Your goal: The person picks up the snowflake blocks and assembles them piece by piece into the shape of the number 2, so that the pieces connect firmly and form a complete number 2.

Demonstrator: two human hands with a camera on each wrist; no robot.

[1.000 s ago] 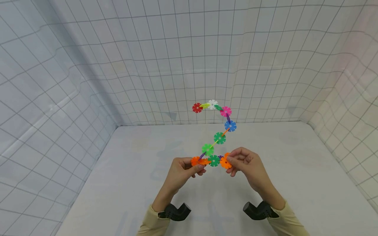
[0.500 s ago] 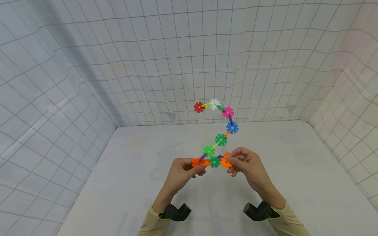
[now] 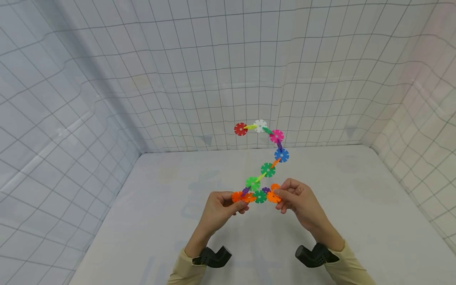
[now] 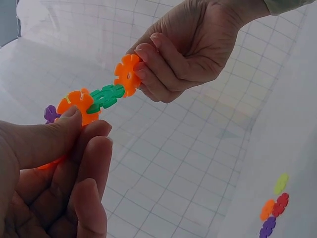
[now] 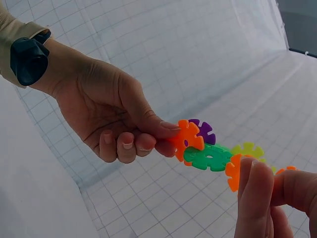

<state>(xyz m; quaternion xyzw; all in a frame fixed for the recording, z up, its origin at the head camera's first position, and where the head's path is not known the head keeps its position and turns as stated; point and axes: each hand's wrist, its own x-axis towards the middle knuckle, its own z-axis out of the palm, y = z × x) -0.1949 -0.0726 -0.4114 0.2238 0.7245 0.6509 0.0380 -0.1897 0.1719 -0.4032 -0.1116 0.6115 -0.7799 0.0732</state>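
Observation:
A colourful chain of notched plastic discs [image 3: 268,170] bends from both hands toward the back in a hooked curve, ending at a red disc [image 3: 240,129]. My left hand [image 3: 218,210] pinches the orange discs [image 3: 249,197] at the near bend between thumb and fingers. Thumb and fingertips of my right hand [image 3: 300,201] pinch another orange disc [image 3: 273,197] at the chain's near end. Linking the two held parts is a green disc [image 3: 260,197]; a purple disc [image 5: 204,132] shows close behind. Fingers partly cover the held discs.
Both hands are over a white table surface [image 3: 171,221], with grid-lined white sheeting [image 3: 228,75] at the back and sides. Several more discs, including a red one [image 4: 281,205], lie at the lower right of the left wrist view. Each wrist wears a black camera [image 3: 318,255].
The far part of the chain has shifted slightly to the right, and its middle discs sit slightly lower. Both hands keep their pinch and hardly move.

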